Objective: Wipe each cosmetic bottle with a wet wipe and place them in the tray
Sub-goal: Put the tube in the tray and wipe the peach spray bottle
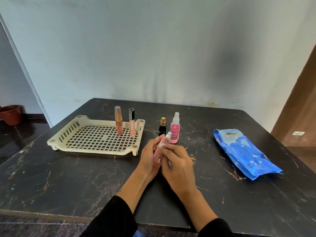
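A slim pink bottle (163,142) with a clear cap is held over the middle of the table. My left hand (150,156) grips it from the left and my right hand (177,165) is wrapped round its lower part; I cannot make out a wipe between the fingers. A cream slotted tray (71,134) lies to the left, with an orange tube (118,123) and a peach tube with a black cap (131,124) standing upright in its far right corner. A small black bottle (162,128) and a pink spray bottle (175,130) stand just beyond my hands.
A blue pack of wet wipes (244,153) lies on the right side of the dark marble table (68,182). A wall runs behind the table's far edge. A brown pot (11,114) stands on the floor at far left.
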